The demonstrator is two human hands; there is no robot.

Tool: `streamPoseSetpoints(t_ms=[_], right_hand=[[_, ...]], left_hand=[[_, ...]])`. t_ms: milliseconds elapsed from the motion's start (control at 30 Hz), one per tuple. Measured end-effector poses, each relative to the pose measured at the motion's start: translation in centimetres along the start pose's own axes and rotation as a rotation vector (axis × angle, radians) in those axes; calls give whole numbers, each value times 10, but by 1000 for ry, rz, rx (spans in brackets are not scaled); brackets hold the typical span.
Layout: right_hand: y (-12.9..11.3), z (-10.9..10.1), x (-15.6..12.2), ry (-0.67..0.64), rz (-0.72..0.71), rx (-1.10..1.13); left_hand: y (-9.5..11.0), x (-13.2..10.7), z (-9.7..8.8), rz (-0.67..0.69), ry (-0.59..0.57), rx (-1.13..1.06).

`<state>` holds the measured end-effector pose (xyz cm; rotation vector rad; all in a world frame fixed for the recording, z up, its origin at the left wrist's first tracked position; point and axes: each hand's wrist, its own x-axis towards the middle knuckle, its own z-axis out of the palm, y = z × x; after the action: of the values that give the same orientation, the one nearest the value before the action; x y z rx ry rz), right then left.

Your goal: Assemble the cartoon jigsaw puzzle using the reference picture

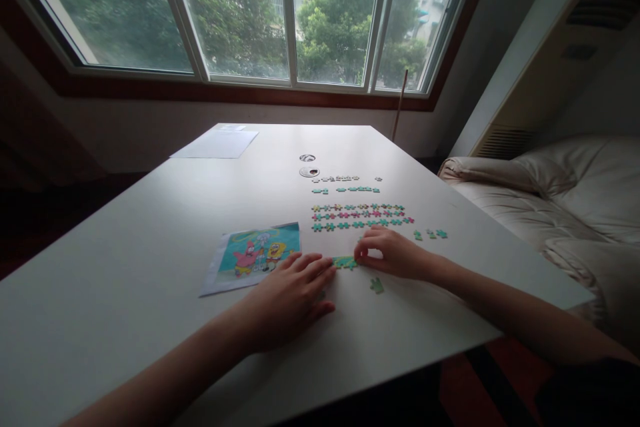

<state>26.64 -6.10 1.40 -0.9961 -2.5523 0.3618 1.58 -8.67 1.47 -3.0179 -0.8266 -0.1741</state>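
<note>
left forearm [175,363] ends in a spread left hand [293,297] touching, at two o'clock, the puzzle strip [345,262], whose long axis runs toward three o'clock, where the right hand [394,253] pinches its end.

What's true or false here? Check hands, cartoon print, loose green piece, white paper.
1. The bare left hand and bare right hand are at opposite ends of the joined green-and-yellow puzzle strip. True.
2. The rectangular blue cartoon print lies right of the strip. False: the print lies left of it.
3. The loose green jigsaw piece lies nearer the person than the strip. True.
4. The rectangular white paper lies on the cream couch. False: the paper is on the white table.
</note>
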Motion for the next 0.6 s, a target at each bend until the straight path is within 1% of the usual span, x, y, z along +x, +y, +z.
streamPoseSetpoints(t_ms=[233, 333, 400, 467, 500, 600], right_hand=[[1, 5, -2, 3, 3, -56], [2, 1, 0, 20, -11, -90], [5, -9, 0, 17, -8, -117], [12, -25, -3, -18, 37, -142], [18, -35, -6, -51, 78, -152], [42, -64, -21, -139, 257, -175]], left_hand=[[1, 1, -4, -7, 14, 2], [1, 1, -3, -1, 19, 5], [0, 1, -2, -6, 23, 15], [-2, 0, 0, -20, 23, 36], [-2, 0, 0, -30, 24, 45], [-4, 0, 0, -58, 32, 67]])
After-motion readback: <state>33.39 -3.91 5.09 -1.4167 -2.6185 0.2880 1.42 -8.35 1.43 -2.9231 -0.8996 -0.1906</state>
